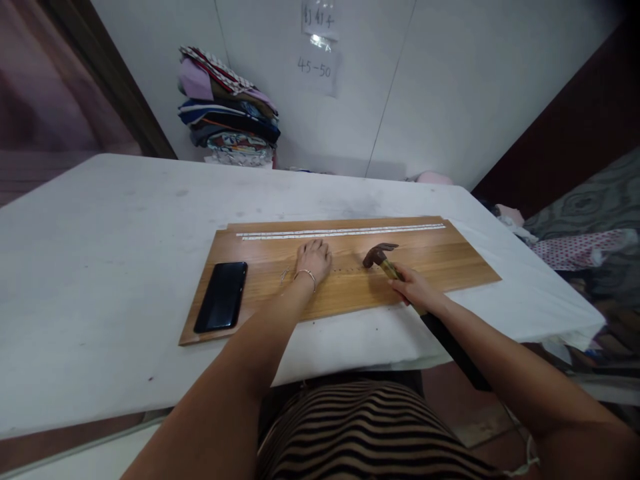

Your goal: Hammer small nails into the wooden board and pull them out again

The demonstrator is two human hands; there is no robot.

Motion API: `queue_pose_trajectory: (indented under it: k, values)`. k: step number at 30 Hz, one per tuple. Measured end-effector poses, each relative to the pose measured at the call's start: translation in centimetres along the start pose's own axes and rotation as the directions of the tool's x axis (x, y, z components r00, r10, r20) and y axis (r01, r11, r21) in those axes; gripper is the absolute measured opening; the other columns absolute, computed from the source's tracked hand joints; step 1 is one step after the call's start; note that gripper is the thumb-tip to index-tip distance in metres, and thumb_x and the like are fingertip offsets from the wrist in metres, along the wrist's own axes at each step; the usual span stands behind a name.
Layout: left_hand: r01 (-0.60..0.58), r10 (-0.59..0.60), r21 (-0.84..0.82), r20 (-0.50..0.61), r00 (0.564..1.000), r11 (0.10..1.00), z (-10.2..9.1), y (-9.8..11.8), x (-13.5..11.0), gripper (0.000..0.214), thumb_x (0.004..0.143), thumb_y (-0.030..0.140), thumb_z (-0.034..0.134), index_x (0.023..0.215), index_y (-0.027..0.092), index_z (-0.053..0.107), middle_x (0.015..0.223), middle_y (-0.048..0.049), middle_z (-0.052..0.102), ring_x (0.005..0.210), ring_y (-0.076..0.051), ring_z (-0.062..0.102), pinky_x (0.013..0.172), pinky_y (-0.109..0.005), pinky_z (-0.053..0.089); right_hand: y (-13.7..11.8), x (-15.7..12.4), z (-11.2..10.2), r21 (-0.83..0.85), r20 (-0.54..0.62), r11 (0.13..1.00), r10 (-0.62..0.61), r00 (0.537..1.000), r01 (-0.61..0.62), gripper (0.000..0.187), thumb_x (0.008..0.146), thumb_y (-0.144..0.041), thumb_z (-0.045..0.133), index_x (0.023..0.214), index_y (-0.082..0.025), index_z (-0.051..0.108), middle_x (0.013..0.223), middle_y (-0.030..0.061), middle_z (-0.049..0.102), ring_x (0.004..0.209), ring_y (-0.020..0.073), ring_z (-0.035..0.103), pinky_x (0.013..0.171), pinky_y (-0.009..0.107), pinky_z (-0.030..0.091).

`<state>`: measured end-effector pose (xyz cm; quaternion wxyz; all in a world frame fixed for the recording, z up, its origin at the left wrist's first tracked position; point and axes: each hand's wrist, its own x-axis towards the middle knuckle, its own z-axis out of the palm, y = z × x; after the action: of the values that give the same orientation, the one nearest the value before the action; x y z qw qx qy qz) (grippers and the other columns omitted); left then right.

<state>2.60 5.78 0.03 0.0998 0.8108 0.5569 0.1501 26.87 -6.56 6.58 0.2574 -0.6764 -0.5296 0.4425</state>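
Note:
A long wooden board (440, 260) lies on a white table (100, 267). My left hand (314, 257) rests on the board near its middle, fingers curled down as if pinching something too small to make out. My right hand (413, 287) grips the handle of a claw hammer (381, 256), whose dark head rests on the board just right of my left hand. A faint row of small dots, perhaps nail heads, runs between the two hands. Two pale strips (345, 232) lie along the board's far edge.
A black phone (221, 296) lies on the board's left end. Folded fabrics (225, 110) are stacked against the white wall behind the table. Paper notes (318, 47) hang on the wall. More cloth (580, 250) lies to the right of the table.

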Motion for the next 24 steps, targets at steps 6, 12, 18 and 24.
queue_pose_trajectory:
  k: [6, 12, 18, 24]
  values:
    - [-0.001, 0.001, -0.004, 0.0, 1.0, 1.0, 0.07, -0.03, 0.03, 0.03, 0.101, 0.026, 0.042, 0.113, 0.022, 0.069, 0.146, -0.0104, 0.061, 0.137, -0.026, 0.05, 0.117, -0.044, 0.034, 0.28, 0.18, 0.25, 0.003, 0.002, 1.0, 0.0, 1.0, 0.0, 0.047, 0.082, -0.022, 0.055, 0.128, -0.013, 0.057, 0.047, -0.0117, 0.043, 0.035, 0.0104, 0.038, 0.037, 0.022, 0.031]
    - [0.002, -0.002, -0.004, -0.005, 1.0, 1.0, 0.06, 0.0, -0.03, 0.03, 0.101, 0.026, 0.042, 0.112, 0.022, 0.069, 0.143, -0.0107, 0.062, 0.137, -0.026, 0.05, 0.116, -0.043, 0.035, 0.17, 0.09, 0.01, -0.008, -0.008, 1.0, -0.001, 1.0, 0.001, 0.053, 0.082, -0.025, 0.056, 0.134, -0.013, 0.055, 0.046, -0.0121, 0.042, 0.036, 0.0111, 0.039, 0.037, 0.022, 0.033]
    - [-0.001, 0.0, 0.011, 0.005, 1.0, 1.0, -0.09, 0.03, -0.06, 0.029, 0.101, 0.026, 0.042, 0.112, 0.022, 0.069, 0.142, -0.0102, 0.063, 0.137, -0.025, 0.05, 0.117, -0.043, 0.034, 0.42, 0.29, 0.16, -0.001, 0.0, 1.0, -0.02, 1.0, 0.02, 0.049, 0.082, -0.024, 0.057, 0.13, -0.014, 0.056, 0.047, -0.0122, 0.043, 0.036, 0.0098, 0.04, 0.037, 0.021, 0.033]
    - [-0.012, 0.012, 0.01, -0.004, 1.0, 1.0, 0.13, -0.15, -0.01, 0.031, 0.101, 0.027, 0.041, 0.113, 0.021, 0.069, 0.145, -0.011, 0.062, 0.138, -0.026, 0.049, 0.117, -0.044, 0.035, 0.45, 0.1, 0.08, -0.001, 0.0, 1.0, -0.022, 1.0, 0.022, 0.047, 0.082, -0.024, 0.058, 0.129, -0.015, 0.058, 0.047, -0.0115, 0.043, 0.036, 0.0101, 0.041, 0.037, 0.021, 0.032]
